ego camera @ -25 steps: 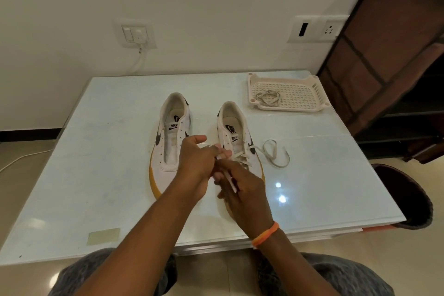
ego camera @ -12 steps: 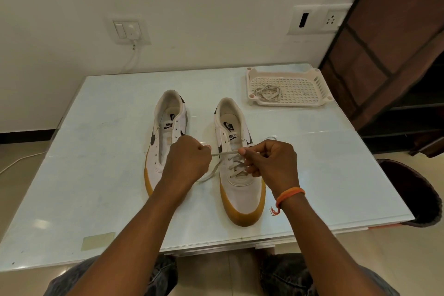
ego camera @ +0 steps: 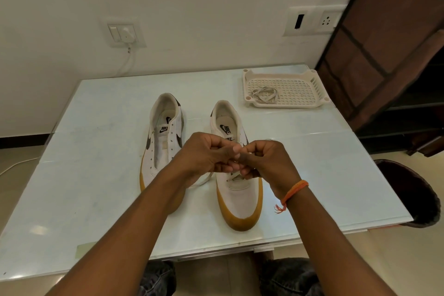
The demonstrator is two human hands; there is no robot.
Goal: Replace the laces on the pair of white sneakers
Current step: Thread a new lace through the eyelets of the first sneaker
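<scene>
Right sneaker (ego camera: 236, 190) half-laced, left hand (ego camera: 206, 156) and right hand (ego camera: 266, 161) both pinching lace (ego camera: 204, 179); left sneaker (ego camera: 163, 142) unlaced; spare lace (ego camera: 264, 95) waiting in tray (ego camera: 300, 103).

Both sneakers are white with black swoosh marks and a gum-yellow sole band: the left sneaker (ego camera: 163, 142) shows a black logo on its white tongue label, the right sneaker (ego camera: 236, 190) a black logo printed on its pale insole. The lace (ego camera: 204, 179) trailing from the right sneaker is off-white. The table (ego camera: 96, 175) is pale blue-white and glossy. The tray (ego camera: 286, 90) is cream with a grid pattern of small holes, holding a greyish-white spare lace (ego camera: 263, 94). An orange thread band (ego camera: 294, 191) circles the right wrist
</scene>
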